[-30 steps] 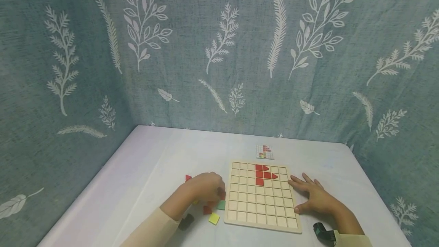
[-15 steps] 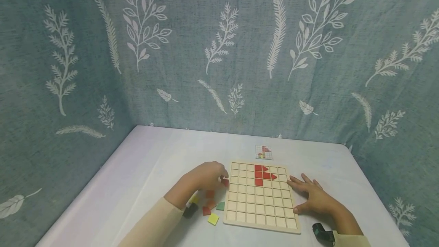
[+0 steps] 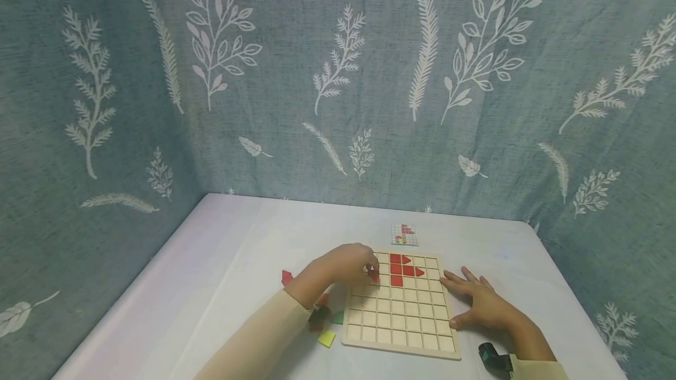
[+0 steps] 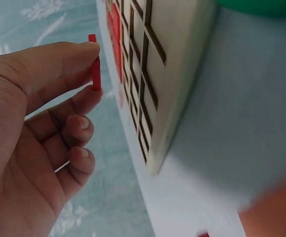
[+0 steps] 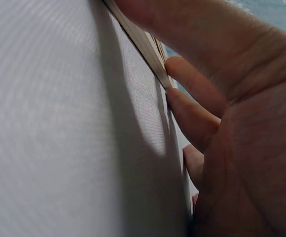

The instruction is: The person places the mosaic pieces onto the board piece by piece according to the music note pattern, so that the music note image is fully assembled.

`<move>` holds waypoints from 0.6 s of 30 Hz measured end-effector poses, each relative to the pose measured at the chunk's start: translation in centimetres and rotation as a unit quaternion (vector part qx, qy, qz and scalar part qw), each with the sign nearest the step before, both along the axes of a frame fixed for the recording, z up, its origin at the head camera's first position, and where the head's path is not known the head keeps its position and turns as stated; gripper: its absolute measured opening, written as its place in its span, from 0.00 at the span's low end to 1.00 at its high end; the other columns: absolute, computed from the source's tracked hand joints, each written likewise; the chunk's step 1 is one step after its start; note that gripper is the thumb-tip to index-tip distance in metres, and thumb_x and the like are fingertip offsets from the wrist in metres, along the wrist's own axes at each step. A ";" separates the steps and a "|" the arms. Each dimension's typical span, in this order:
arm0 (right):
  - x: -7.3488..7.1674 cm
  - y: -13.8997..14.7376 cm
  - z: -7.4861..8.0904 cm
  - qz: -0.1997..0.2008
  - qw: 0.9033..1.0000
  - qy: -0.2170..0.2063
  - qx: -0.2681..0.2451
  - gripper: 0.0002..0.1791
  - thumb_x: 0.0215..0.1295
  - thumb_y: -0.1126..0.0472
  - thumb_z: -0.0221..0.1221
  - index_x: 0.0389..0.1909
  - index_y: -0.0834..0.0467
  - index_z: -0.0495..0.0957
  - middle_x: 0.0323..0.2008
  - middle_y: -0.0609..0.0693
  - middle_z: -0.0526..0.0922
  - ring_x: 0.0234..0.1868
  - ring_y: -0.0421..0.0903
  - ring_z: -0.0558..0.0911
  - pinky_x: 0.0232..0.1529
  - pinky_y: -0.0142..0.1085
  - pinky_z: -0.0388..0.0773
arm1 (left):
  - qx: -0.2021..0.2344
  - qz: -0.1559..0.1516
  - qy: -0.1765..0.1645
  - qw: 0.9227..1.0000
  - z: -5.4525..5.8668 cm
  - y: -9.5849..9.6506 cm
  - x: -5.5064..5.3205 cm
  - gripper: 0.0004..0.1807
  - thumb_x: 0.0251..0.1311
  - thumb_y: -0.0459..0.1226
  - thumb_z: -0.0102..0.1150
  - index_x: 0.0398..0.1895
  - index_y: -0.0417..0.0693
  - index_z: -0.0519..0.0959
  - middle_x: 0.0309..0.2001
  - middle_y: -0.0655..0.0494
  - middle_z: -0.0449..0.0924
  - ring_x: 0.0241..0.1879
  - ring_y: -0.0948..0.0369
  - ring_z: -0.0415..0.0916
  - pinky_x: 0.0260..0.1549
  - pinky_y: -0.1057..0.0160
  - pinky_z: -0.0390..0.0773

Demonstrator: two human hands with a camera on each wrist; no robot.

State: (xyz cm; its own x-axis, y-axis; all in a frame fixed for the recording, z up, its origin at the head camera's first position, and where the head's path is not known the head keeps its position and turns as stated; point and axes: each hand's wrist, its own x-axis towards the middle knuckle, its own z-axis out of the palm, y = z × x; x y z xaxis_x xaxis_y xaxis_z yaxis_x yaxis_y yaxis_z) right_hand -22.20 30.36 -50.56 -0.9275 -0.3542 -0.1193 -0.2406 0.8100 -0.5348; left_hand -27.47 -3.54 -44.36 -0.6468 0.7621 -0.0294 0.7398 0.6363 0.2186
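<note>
A thin red tile (image 4: 96, 64) is pinched between the thumb and fingers of my left hand (image 3: 345, 264), which hovers over the upper left part of a wooden grid board (image 3: 398, 324). Several red tiles (image 3: 396, 269), square and pointed, lie in the board's upper cells. Along the board's right edge rests my right hand (image 3: 483, 305), fingers spread. Its fingertips (image 5: 175, 98) touch the side of the board in the right wrist view. Beyond the board lies a small pattern card (image 3: 404, 234) with a red, yellow and green picture on a grid.
Left of the board lie loose pieces: a yellow square (image 3: 326, 338), a green tile (image 3: 337, 318), red pieces (image 3: 286, 277) and others partly hidden by the left arm. A black wrist device (image 3: 493, 359) sits at the right wrist. Leaf-patterned curtains surround the white table (image 3: 253, 239).
My left hand has moved from the loose pieces up and right over the board, carrying the red tile. The right hand has stayed at the board's edge.
</note>
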 end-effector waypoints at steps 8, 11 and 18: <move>0.0 -0.1 0.3 -0.004 1.000 -0.002 -0.007 0.59 0.27 0.36 0.75 0.68 0.53 0.70 0.72 0.53 0.60 0.74 0.65 0.39 0.67 0.61 0.27 | 0.017 0.004 -0.011 1.000 0.0 2.9 -0.6 0.09 0.56 0.42 0.69 0.41 0.56 0.86 0.34 0.70 0.79 0.37 0.70 0.75 0.40 0.70 0.75; 0.1 0.0 0.3 0.004 1.000 0.001 -0.010 0.58 0.28 0.37 0.75 0.68 0.54 0.70 0.72 0.53 0.60 0.73 0.66 0.40 0.67 0.62 0.27 | 0.022 0.000 -0.017 1.000 -0.1 3.9 -0.8 0.08 0.56 0.40 0.69 0.39 0.56 0.86 0.34 0.71 0.78 0.36 0.71 0.75 0.40 0.70 0.75; 0.0 0.1 0.2 0.009 1.000 0.003 -0.008 0.58 0.29 0.37 0.75 0.68 0.54 0.70 0.72 0.53 0.60 0.74 0.65 0.40 0.66 0.62 0.28 | 0.000 -0.017 -0.009 1.000 -0.7 5.7 -1.3 0.10 0.58 0.43 0.68 0.43 0.57 0.86 0.36 0.71 0.78 0.38 0.71 0.74 0.42 0.71 0.74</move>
